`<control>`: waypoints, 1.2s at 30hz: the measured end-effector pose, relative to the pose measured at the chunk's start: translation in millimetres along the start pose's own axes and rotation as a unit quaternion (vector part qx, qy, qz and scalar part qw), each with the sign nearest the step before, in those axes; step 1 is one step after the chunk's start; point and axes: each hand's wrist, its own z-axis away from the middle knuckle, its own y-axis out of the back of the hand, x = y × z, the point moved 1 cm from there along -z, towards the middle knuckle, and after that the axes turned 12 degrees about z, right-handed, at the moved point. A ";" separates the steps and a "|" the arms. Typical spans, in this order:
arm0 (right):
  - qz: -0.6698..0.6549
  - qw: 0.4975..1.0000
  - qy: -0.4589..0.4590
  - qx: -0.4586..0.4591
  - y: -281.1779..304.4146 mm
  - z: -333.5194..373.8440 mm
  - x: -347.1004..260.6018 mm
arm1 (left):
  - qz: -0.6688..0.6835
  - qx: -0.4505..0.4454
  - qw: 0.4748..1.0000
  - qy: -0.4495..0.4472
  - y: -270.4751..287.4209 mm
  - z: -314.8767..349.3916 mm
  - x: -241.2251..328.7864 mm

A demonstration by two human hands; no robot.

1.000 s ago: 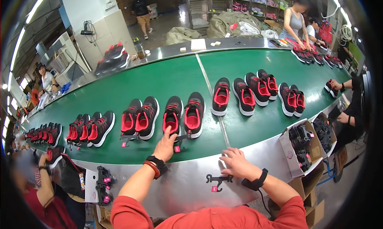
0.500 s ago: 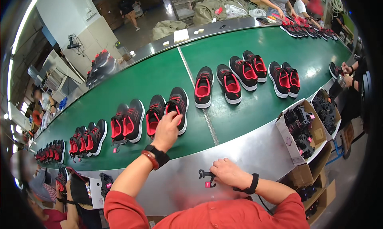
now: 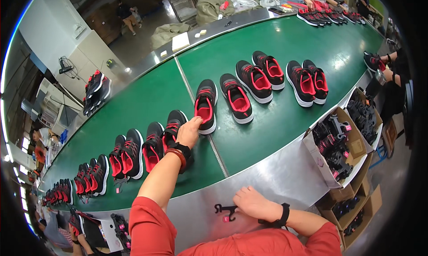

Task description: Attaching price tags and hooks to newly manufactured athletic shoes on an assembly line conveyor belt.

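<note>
The person's left hand (image 3: 189,132) is partly curled, its fingertips at the heel opening of a black shoe (image 3: 206,100) with red lining and white sole; whether they pinch the rim cannot be told. That shoe lies on the green belt (image 3: 147,89), over a pale seam (image 3: 218,157) that crosses the belt. The right hand (image 3: 255,202) rests low over the metal table (image 3: 285,178), fingers bent down at one end of a black hanger (image 3: 229,209) with a pink tag (image 3: 226,219); the back of the hand hides how firmly it holds.

Just left of the left hand stands a pair of matching shoes (image 3: 153,144), the nearer one partly covered by the hand. Another pair (image 3: 132,151) sits beyond it, then more shoes (image 3: 99,173) in close groups toward the far left. To the right of the seam are a single shoe (image 3: 236,98), an angled pair (image 3: 254,80) and one more pair (image 3: 299,84).

Right of the table, a white box (image 3: 320,163) holds black hangers, with a second box of them behind it. On the far ledge lies a white pad (image 3: 180,42). At the upper right, another person's hands (image 3: 308,3) are near a row of shoes.
</note>
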 end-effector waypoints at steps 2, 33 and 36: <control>-0.102 0.994 -0.033 -0.028 3.3 -3.5 10.5 | 0.003 0.022 0.997 -0.074 -3.9 7.9 4.8; -0.583 0.747 -0.312 0.068 -18.1 -80.2 42.9 | 0.022 0.049 0.997 -0.052 -17.1 77.8 41.5; -0.596 0.717 -0.345 0.112 -19.1 -78.0 56.0 | 0.031 0.051 0.997 -0.044 -17.4 78.6 43.2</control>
